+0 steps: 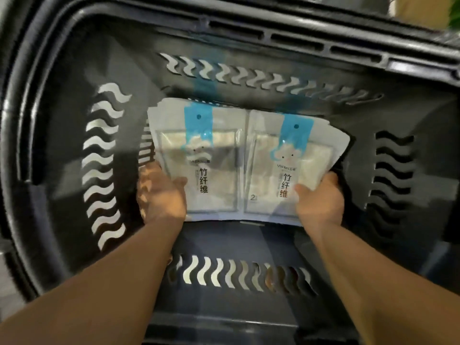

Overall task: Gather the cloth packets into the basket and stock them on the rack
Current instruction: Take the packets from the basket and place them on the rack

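The whole shot is basically the inside of a big dark grey plastic basket [37, 125] with wavy slots cut through its walls. In the middle of the frame, down inside it, are the cloth packets [224, 200]. They're flat clear-and-white plastic pouches, each with a blue header strip, a little cloud face and dark printed characters.

They're in two piles side by side, touching along a seam down the centre. On both the left pile [214, 145] and the right pile [308, 155] you can see extra packet edges fanned out at the top corners, so each is more than one packet. Their top edges sit right up against the far wall. Whether the piles are resting on the basket floor or lifted off it, I honestly can't tell.

Grip-wise, the left hand [161, 195] holds the lower left corner of the left pile, thumb on top and fingers tucked underneath out of sight. The right hand [321, 197] does the same on the lower right corner of the right pile.

Both forearms come in from the bottom corners of the frame and cover part of the near wall. There's a blurry beige patch [420, 11] outside the rim, upper right.
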